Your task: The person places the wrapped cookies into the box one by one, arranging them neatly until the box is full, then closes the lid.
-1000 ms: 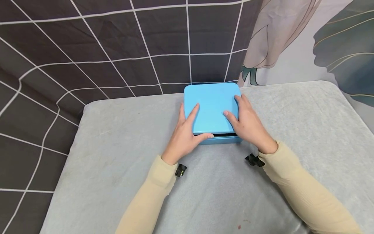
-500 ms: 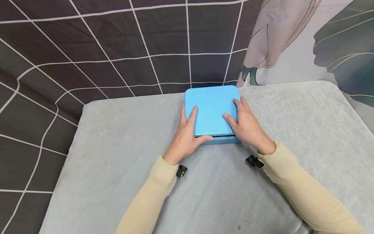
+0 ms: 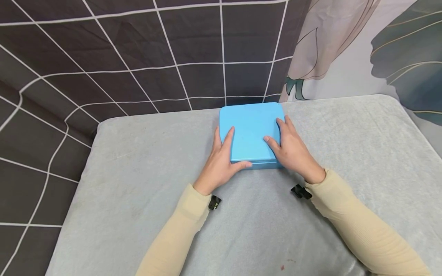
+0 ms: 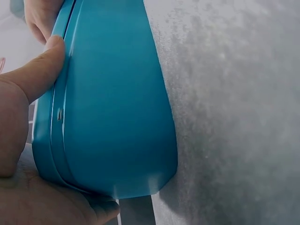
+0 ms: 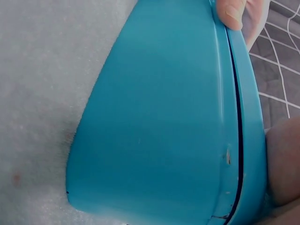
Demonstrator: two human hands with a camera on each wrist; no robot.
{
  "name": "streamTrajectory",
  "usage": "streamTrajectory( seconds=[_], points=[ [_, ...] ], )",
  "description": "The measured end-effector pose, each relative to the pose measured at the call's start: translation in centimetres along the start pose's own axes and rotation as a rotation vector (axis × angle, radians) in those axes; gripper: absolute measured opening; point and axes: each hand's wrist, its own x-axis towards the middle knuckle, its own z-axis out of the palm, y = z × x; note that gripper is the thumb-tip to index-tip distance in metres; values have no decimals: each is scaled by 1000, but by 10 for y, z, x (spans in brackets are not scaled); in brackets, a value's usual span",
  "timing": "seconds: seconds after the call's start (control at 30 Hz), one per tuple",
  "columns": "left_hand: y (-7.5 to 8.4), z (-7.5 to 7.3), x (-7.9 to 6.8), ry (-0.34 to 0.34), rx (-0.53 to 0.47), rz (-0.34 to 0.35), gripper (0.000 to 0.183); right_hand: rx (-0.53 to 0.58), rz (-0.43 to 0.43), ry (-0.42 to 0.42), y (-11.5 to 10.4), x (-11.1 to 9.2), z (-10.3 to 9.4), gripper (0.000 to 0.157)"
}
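Observation:
A blue tin box (image 3: 264, 165) with rounded corners lies near the far edge of the grey-covered surface, its lid (image 3: 255, 130) on top. My left hand (image 3: 216, 165) rests at the near left corner with fairly straight fingers: thumb along the front seam, index finger on the lid, another finger down the left side. On the right, my right hand (image 3: 291, 147) lays its thumb on the lid and its fingers along the side. In the right wrist view a thin dark gap runs between lid and box body (image 5: 154, 112); the left wrist view shows a tighter seam.
The grey cloth surface (image 3: 138, 172) spreads around the box. Directly behind stands a dark curtain with white grid lines (image 3: 193, 42), and a patterned light cloth (image 3: 345, 57) hangs at the back right. Each wrist carries a small black camera (image 3: 214, 202).
The lid has come down at the front and slightly toward me, so the dark front gap seen earlier has closed in the head view. Both hands have moved only slightly with it.

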Motion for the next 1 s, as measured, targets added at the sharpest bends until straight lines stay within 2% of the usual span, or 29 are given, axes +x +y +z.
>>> streamTrajectory(
  seconds=[0.63, 1.0],
  points=[
    [-1, 2, -2, -23, 37, -31, 118, -3, -20, 1, 4, 0, 4, 74],
    [-2, 4, -2, -23, 62, -17, 119, -8, -14, -9, 5, 0, 4, 76]
  ],
)
